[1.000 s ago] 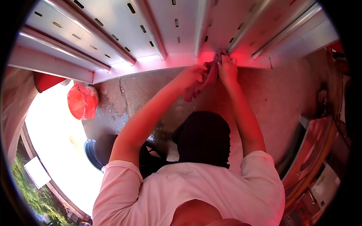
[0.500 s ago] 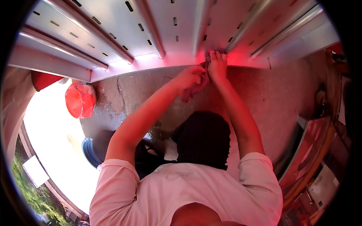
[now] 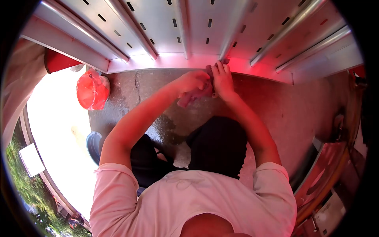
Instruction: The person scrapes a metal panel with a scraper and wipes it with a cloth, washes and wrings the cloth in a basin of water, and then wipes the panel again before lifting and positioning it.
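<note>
A wet-looking, dark pinkish cloth point(image 3: 194, 96) hangs bunched between my two hands at the lower rim point(image 3: 166, 63) of a slotted metal panel. My left hand point(image 3: 192, 81) has its fingers curled round the cloth just below the rim. Beside it, my right hand point(image 3: 223, 82) presses part of the cloth against the rim, close to the end of a metal tube point(image 3: 226, 49). The fingers of the right hand are bent together over the cloth, and its palm side is hidden.
An orange-red plastic bag point(image 3: 93, 90) stands on the wet concrete floor point(image 3: 126, 89) at left. Nearer lies a blue-grey tub point(image 3: 94, 146), partly behind my left arm. Several tubes run along the panel overhead. A metal piece point(image 3: 321, 170) leans at right.
Both hands and the cloth have shifted left along the rim, and my right hand sits slightly lower on it. The camera view has also moved, so the panel appears farther right.
</note>
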`<move>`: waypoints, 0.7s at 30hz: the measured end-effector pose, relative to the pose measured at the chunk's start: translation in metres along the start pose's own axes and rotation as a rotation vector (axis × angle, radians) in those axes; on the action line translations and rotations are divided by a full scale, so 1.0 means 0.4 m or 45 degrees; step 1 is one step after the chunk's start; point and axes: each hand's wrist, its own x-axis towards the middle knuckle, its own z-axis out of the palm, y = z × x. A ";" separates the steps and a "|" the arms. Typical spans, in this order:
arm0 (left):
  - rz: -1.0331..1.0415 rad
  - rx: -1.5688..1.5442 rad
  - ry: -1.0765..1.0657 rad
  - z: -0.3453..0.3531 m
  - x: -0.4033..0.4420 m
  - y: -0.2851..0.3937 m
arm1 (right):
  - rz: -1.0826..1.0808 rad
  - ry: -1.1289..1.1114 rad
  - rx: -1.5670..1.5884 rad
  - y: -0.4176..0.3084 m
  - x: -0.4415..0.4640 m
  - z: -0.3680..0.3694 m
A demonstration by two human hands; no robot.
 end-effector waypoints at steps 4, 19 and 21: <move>-0.019 -0.015 0.034 -0.012 -0.020 0.015 | 0.179 -0.128 -0.148 -0.051 0.032 0.002; 0.101 -0.218 -0.058 -0.066 -0.030 -0.012 | 0.123 0.052 -0.080 -0.037 0.027 -0.033; 0.140 -0.280 -0.048 -0.070 -0.027 0.003 | 0.192 -0.105 -0.139 -0.042 0.047 -0.035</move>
